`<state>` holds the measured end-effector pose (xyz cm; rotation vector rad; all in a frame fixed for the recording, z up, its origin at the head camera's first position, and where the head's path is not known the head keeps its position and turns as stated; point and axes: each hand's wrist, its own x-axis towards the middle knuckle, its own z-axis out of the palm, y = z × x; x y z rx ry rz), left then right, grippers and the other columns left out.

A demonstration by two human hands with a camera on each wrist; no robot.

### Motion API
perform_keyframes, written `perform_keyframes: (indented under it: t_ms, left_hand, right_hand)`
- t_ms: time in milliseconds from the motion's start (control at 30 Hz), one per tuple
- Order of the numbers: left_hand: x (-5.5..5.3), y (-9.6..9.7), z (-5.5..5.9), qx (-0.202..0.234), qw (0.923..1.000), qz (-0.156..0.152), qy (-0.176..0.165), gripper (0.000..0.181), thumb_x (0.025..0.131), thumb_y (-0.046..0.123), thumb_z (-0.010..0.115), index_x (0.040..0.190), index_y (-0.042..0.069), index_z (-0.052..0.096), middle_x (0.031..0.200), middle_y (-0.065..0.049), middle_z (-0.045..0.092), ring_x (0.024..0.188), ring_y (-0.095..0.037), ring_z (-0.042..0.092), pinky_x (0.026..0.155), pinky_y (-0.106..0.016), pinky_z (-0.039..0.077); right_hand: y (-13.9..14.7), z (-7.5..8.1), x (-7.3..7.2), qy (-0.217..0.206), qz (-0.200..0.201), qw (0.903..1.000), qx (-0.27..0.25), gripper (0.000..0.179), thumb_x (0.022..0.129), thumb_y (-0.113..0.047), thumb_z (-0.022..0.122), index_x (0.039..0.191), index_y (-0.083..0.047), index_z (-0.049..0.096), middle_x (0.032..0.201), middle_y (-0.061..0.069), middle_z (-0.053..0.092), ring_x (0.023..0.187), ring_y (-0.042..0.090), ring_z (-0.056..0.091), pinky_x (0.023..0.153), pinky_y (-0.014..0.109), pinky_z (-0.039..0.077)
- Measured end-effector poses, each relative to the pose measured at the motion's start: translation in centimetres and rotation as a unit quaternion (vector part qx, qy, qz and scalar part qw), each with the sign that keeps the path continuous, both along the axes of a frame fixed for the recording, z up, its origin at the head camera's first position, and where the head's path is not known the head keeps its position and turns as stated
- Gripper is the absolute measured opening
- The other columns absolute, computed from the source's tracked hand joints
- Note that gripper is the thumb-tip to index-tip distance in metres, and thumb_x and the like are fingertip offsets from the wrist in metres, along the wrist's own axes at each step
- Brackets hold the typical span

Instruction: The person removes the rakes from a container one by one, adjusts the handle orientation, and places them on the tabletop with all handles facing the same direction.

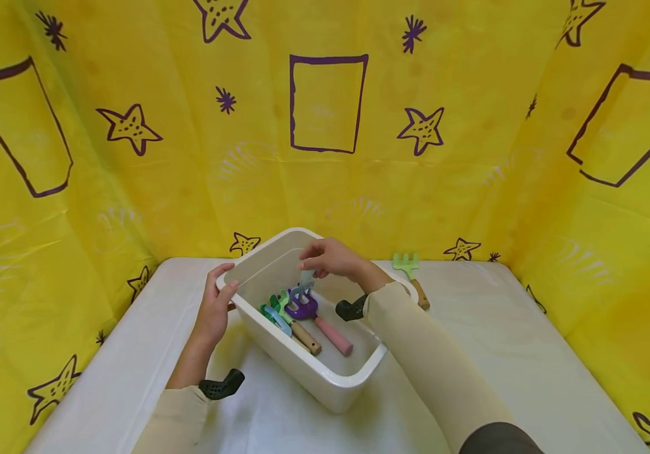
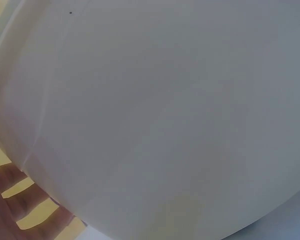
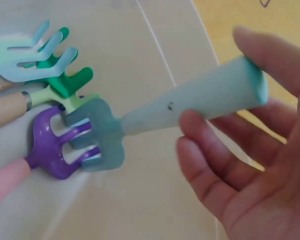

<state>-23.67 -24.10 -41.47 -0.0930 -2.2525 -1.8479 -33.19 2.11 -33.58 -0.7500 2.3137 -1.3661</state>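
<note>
Right hand (image 1: pixel 336 258) pinches a pale-blue hand rake (image 3: pixel 157 111) over the purple rake (image 3: pixel 52 150)! Left hand (image 1: pixel 214 309) grips the white tub's rim (image 1: pixel 347 381)

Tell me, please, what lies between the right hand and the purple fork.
The teal fork, as the right wrist view shows: its handle is at the right hand, its tines overlapping the purple fork there.

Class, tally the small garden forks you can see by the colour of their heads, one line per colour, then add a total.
Blue-green fork: 1
Purple fork: 1
Light blue fork: 1
Dark green fork: 1
Light green forks: 2
Total: 6
</note>
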Motion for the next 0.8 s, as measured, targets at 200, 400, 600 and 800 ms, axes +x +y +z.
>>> perform_keyframes:
  t_ms: [200,400,600,800]
  left_hand:
    - [0.09,-0.12,0.06,0.006,0.9999,-0.002,-0.011,0.049,0.103,0.028,0.039,0.149,0.017,0.024,0.149,-0.013,0.029,0.122,-0.037,0.043,0.095,-0.054,0.037]
    - [0.05,-0.22,-0.18,0.004,1.0000,0.000,0.002,0.049,0.103,0.030,0.039,0.149,0.019,0.024,0.148,-0.012,0.030,0.122,-0.036,0.044,0.094,-0.052,0.038]
    - [0.03,-0.15,-0.02,0.004,1.0000,0.000,-0.004,0.051,0.103,0.031,0.040,0.150,0.020,0.023,0.151,-0.010,0.026,0.125,-0.036,0.041,0.096,-0.054,0.037]
    - [-0.05,-0.01,-0.10,-0.001,1.0000,0.002,0.001,0.050,0.103,0.032,0.040,0.149,0.021,0.024,0.151,-0.009,0.027,0.125,-0.037,0.041,0.096,-0.055,0.038]
  right_hand:
    - [-0.03,0.13,0.15,0.016,-0.077,0.9966,-0.026,0.021,0.089,-0.018,0.071,0.098,0.000,0.068,0.091,0.015,0.068,0.075,0.030,0.068,0.069,0.035,0.056]
    - [-0.22,0.10,-0.24,0.044,-0.134,0.9897,-0.026,0.019,0.088,-0.017,0.073,0.093,0.000,0.068,0.084,0.012,0.068,0.073,0.031,0.068,0.071,0.036,0.056]
    - [-0.19,0.38,-0.30,0.053,-0.151,0.9866,-0.031,0.018,0.087,-0.017,0.074,0.092,0.000,0.068,0.084,0.013,0.068,0.075,0.034,0.068,0.071,0.038,0.056]
    - [0.25,0.86,-0.12,0.053,-0.169,0.9829,-0.051,0.019,0.088,-0.015,0.072,0.093,0.002,0.067,0.085,0.013,0.067,0.076,0.034,0.068,0.067,0.033,0.056]
